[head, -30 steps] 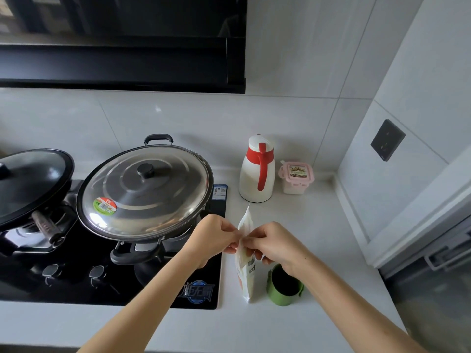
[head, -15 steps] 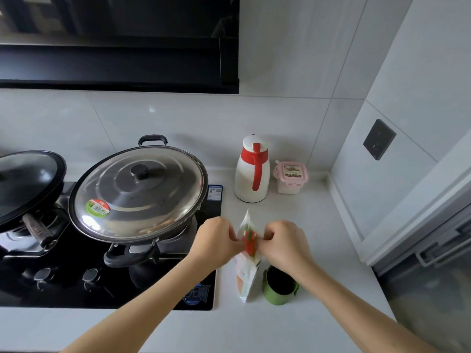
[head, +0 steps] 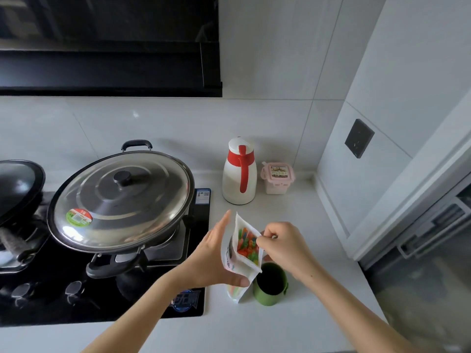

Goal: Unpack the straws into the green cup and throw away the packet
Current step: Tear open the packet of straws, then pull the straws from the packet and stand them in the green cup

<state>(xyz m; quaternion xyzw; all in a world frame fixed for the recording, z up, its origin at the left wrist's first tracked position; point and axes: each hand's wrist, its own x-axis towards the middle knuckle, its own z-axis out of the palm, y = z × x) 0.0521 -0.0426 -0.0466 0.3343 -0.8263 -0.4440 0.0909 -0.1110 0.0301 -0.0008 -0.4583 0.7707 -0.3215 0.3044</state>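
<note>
A white packet (head: pixel 238 263) stands upright on the counter with its mouth pulled wide. Orange, red and green straw ends (head: pixel 246 242) show inside it. My left hand (head: pixel 212 256) wraps the packet's left side, thumb under its front face. My right hand (head: pixel 285 247) pinches the right edge of the mouth with fingertips. The green cup (head: pixel 270 285) sits just right of the packet, below my right wrist; its inside is dark and I see no straws in it.
A black hob (head: pixel 107 284) lies to the left with a large steel-lidded wok (head: pixel 122 200) and a second black pan (head: pixel 17 184). A white and red flask (head: pixel 239 171) and a pink-lidded box (head: pixel 278 178) stand at the back. A wall rises on the right.
The packet's top, pinched shut between both hands before, is now spread wide, showing the straws. My left hand has shifted down to hold the packet's side.
</note>
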